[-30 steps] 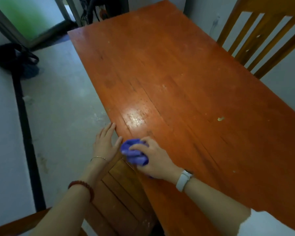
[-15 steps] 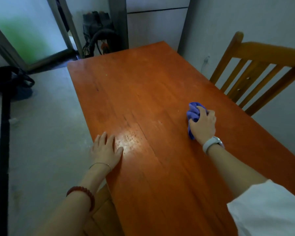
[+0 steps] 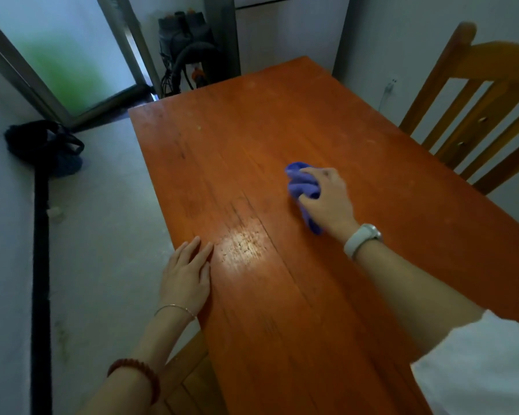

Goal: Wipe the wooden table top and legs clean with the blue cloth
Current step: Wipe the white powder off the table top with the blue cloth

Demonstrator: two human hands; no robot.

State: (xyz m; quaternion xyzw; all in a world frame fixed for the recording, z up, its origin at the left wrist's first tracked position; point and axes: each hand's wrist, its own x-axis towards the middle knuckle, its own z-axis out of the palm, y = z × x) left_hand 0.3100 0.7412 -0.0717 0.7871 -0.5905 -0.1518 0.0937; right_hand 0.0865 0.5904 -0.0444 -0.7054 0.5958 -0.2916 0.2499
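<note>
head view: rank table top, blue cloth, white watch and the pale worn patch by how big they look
1. table top
2. pale worn patch and blue cloth: look about alike, and the right hand covers part of the cloth, so I won't rank them
3. white watch

Your right hand (image 3: 327,199) is pressing the cloth (image 3: 301,187) onto the table (image 3: 282,295) near its middle, while your left hand (image 3: 188,277) is lying flat at the table's left edge, nearer to you. A chair (image 3: 474,115) is standing at the far right side.
</note>
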